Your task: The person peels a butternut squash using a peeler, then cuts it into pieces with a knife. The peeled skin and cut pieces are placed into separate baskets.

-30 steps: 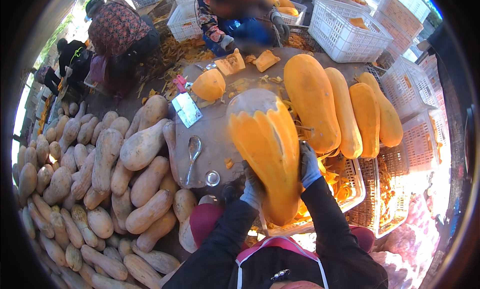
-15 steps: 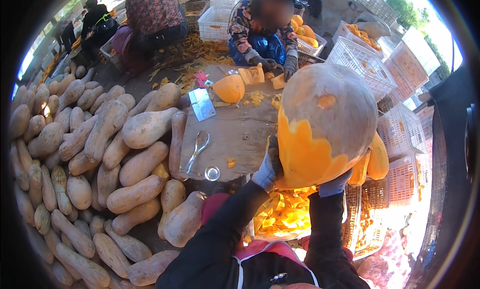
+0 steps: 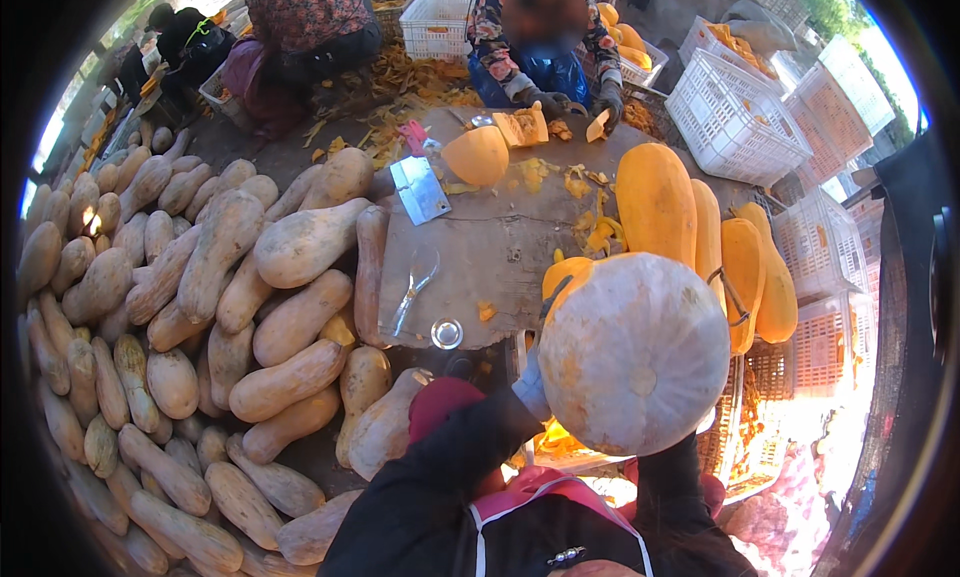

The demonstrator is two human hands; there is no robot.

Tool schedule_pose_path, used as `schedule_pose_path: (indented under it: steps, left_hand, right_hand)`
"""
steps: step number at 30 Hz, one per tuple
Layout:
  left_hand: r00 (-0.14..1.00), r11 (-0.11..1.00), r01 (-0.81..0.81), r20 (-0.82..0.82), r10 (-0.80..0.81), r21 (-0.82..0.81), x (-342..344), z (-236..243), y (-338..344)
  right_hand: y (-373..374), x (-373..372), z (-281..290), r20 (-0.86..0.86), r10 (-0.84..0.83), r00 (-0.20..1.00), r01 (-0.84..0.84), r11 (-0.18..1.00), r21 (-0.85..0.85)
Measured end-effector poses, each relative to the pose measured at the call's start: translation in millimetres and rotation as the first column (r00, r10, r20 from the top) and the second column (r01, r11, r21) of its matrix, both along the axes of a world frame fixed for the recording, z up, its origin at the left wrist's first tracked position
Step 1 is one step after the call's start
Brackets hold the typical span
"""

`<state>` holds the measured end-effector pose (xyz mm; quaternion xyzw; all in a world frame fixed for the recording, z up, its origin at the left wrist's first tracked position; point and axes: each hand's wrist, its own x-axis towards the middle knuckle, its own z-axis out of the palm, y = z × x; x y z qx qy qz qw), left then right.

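Observation:
A large squash (image 3: 640, 367) faces me with its pale, round, unpeeled end; orange flesh shows at its upper left. My gloved left hand (image 3: 535, 372) grips its left side, fingers partly hidden. My right forearm rises behind it, with that hand hidden. Beyond lies a wooden board (image 3: 460, 247) bearing a wide metal blade with pink handle (image 3: 420, 190), a metal spoon (image 3: 415, 282), a small round metal dish (image 3: 446, 333) and cut squash pieces (image 3: 474, 157). Peeled orange squashes (image 3: 655, 205) lie along the board's right.
Unpeeled squashes (image 3: 205, 367) are heaped on the left. Plastic crates (image 3: 730, 117) stand right and behind; a peelings crate (image 3: 555, 437) is below the squash. A co-worker's gloved hand (image 3: 606, 112) holds a piece across the board; other workers (image 3: 300, 37) crouch at back left.
The squash has turned so its round end faces me instead of its peeled side, and has lowered since half a second ago. The co-worker's hand has lifted a cut piece.

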<state>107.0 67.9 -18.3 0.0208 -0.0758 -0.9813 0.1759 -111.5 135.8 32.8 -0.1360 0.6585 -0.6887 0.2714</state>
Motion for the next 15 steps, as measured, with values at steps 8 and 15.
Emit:
schedule_pose_path:
  steps: [8,15]
  left_hand:
    - [0.994,0.994,0.072,0.092,-0.065,-0.079,27,29,15]
    - [0.962,0.984,0.157,0.236,-0.134,-0.081,-7,1,-9]
  right_hand:
    - [102,100,-9,0.570,-0.030,0.821,0.129,0.982,-0.134]
    - [54,26,-14,0.549,0.387,0.740,-0.101,0.872,-0.479]
